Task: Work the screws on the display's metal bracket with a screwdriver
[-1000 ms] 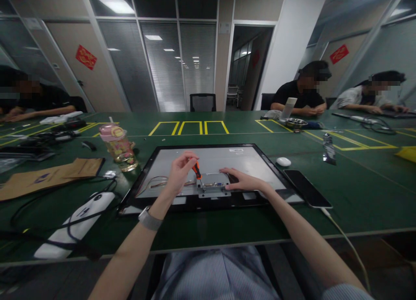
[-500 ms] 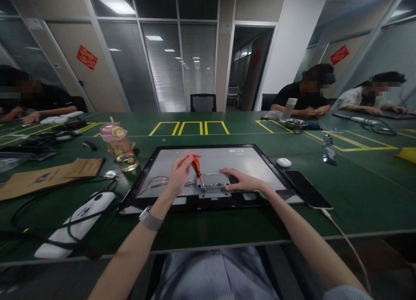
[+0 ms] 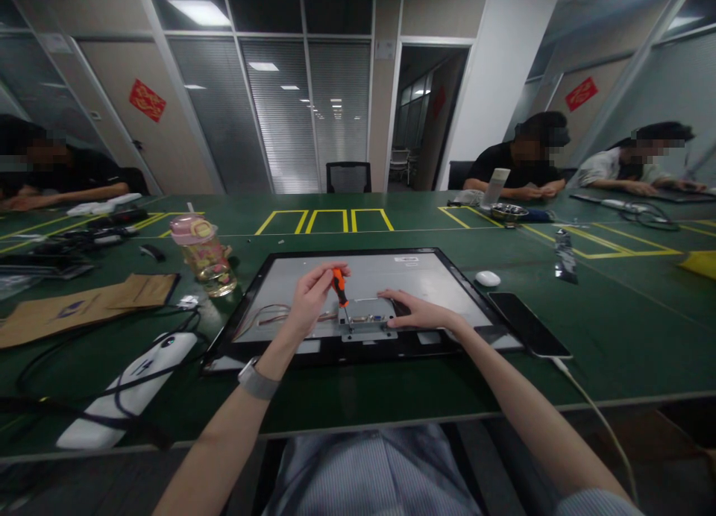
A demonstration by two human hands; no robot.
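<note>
My left hand (image 3: pixel 314 292) is closed around the upper end of an orange and black screwdriver (image 3: pixel 338 283). The screwdriver points down, its tip at the left part of a small metal bracket with video ports (image 3: pixel 363 326). That bracket sits at the near edge of a flat display panel (image 3: pixel 436 285), which lies with its grey back up. My right hand (image 3: pixel 417 311) rests at the bracket's right side, thumb and fingers spread apart. Something dark shows beneath its fingers, too covered to name. Thin wires (image 3: pixel 268 315) run along the panel, left of the bracket.
Left of the panel stand a pink-lidded cup (image 3: pixel 202 255), a paper bag (image 3: pixel 83 307) and a white power strip (image 3: pixel 128 389) with black cables. To the right lie a white earbud case (image 3: pixel 488 278) and a phone (image 3: pixel 529 323) on a cable. Other people sit across the table.
The screwdriver and the fingers of my left hand have shifted very slightly. My right hand stays in the same place on the bracket.
</note>
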